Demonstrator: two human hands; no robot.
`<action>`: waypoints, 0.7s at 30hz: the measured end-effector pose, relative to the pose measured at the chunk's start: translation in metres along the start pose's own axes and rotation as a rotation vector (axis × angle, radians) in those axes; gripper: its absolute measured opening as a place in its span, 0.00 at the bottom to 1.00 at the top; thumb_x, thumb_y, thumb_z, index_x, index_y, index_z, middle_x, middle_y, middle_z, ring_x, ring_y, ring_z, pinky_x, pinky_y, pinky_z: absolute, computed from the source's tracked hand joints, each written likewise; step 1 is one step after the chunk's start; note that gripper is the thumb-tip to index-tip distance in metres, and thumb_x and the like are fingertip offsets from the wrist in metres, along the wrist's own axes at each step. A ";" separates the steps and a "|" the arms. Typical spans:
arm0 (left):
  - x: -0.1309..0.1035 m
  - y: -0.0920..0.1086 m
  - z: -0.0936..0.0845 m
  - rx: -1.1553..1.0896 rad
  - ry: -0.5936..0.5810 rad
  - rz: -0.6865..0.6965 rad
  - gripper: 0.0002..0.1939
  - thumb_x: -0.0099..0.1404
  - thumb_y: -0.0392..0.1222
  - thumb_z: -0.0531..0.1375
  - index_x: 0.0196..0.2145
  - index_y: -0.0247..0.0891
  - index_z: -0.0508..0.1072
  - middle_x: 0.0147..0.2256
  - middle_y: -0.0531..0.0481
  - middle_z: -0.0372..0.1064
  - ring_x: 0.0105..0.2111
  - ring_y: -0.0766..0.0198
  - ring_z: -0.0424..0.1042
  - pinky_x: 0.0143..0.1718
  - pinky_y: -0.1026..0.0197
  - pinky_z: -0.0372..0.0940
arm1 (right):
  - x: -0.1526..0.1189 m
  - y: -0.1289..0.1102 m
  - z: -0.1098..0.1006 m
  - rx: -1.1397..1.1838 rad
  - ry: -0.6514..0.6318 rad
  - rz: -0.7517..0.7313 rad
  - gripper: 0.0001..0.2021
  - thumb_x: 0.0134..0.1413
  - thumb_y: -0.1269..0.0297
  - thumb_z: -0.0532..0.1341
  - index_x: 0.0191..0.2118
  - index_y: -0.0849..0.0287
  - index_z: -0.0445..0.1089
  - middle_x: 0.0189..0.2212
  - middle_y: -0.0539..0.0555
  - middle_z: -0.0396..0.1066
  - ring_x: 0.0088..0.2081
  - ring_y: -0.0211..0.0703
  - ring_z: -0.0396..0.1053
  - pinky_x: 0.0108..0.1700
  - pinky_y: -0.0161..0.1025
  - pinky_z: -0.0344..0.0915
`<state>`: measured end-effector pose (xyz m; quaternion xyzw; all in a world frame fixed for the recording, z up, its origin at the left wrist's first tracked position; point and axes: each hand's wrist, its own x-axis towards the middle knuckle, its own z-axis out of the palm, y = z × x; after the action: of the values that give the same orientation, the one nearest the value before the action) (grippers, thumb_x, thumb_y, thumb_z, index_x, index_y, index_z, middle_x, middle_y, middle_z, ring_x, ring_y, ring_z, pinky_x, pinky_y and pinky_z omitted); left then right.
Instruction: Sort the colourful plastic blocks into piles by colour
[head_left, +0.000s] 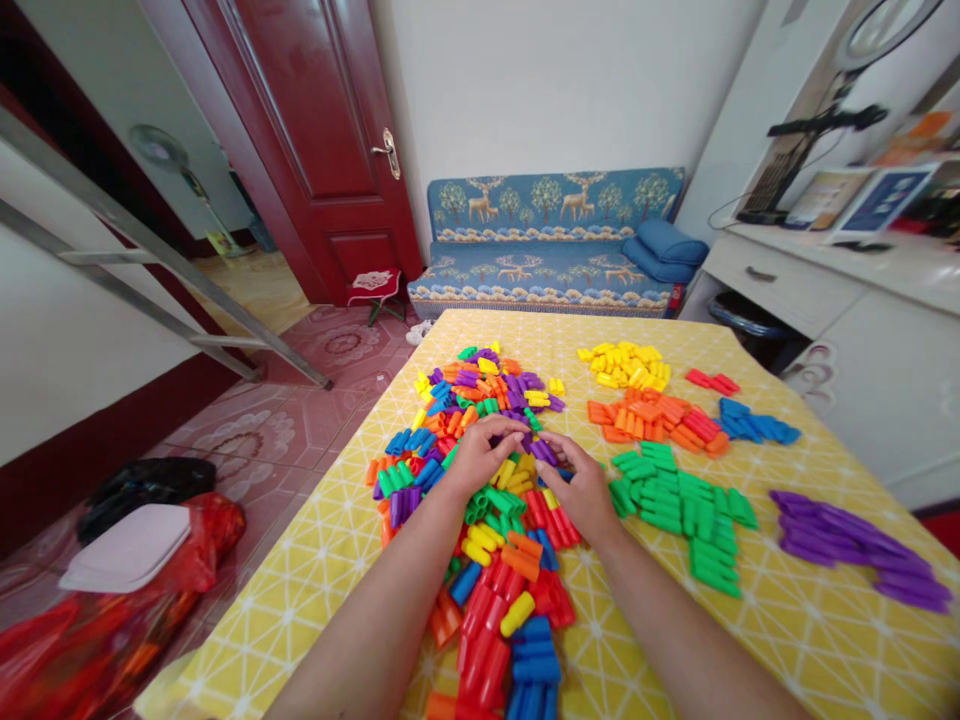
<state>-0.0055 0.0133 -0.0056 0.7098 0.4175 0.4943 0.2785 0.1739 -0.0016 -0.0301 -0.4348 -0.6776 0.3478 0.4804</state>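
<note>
My left hand (482, 457) and my right hand (579, 488) meet over a mixed heap of plastic tube-shaped building pieces. Between thumb and fingers of the right hand is a purple piece (542, 452). The left hand's thumb and fingers are drawn together right beside it; what they hold is hidden. Under and around both hands lie loose green pieces (501, 503), red pieces (486, 630), blue pieces (535, 650) and orange pieces (523, 556), with yellow and purple ones among them.
Single-colour piles lie right of the heap: yellow (626, 365), orange (649, 413), blue (754, 422), green (686, 500), purple (855, 545). They share the yellow patterned tablecloth (300, 610). Behind stands a blue sofa (540, 265); at right, a white cabinet (862, 330).
</note>
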 end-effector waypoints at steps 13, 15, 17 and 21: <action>0.000 0.002 0.000 -0.007 0.002 -0.012 0.10 0.65 0.42 0.59 0.31 0.37 0.78 0.34 0.45 0.76 0.40 0.59 0.72 0.45 0.57 0.66 | -0.001 -0.001 0.000 -0.004 0.004 -0.006 0.18 0.52 0.64 0.60 0.51 0.56 0.69 0.44 0.54 0.74 0.42 0.44 0.72 0.45 0.42 0.69; 0.000 0.002 0.000 -0.006 0.000 -0.011 0.10 0.65 0.43 0.59 0.31 0.37 0.78 0.34 0.45 0.76 0.40 0.59 0.72 0.45 0.57 0.66 | -0.001 -0.001 0.000 -0.003 0.003 -0.002 0.18 0.52 0.65 0.60 0.51 0.57 0.69 0.44 0.55 0.74 0.42 0.44 0.72 0.45 0.42 0.69; 0.000 0.002 0.000 -0.002 0.000 -0.011 0.10 0.65 0.43 0.59 0.33 0.38 0.78 0.33 0.45 0.76 0.40 0.59 0.73 0.45 0.57 0.67 | -0.001 -0.001 0.000 0.001 0.004 -0.001 0.18 0.52 0.65 0.60 0.50 0.57 0.69 0.44 0.55 0.73 0.42 0.44 0.72 0.46 0.43 0.69; 0.000 0.001 -0.001 0.008 0.002 -0.001 0.10 0.66 0.43 0.58 0.35 0.38 0.79 0.31 0.46 0.76 0.41 0.58 0.73 0.45 0.57 0.66 | 0.000 -0.001 0.000 0.006 -0.002 0.001 0.18 0.52 0.65 0.60 0.50 0.57 0.68 0.44 0.55 0.73 0.42 0.45 0.72 0.45 0.44 0.69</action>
<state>-0.0055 0.0128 -0.0041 0.7101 0.4201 0.4934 0.2755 0.1737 -0.0020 -0.0297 -0.4334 -0.6768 0.3506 0.4809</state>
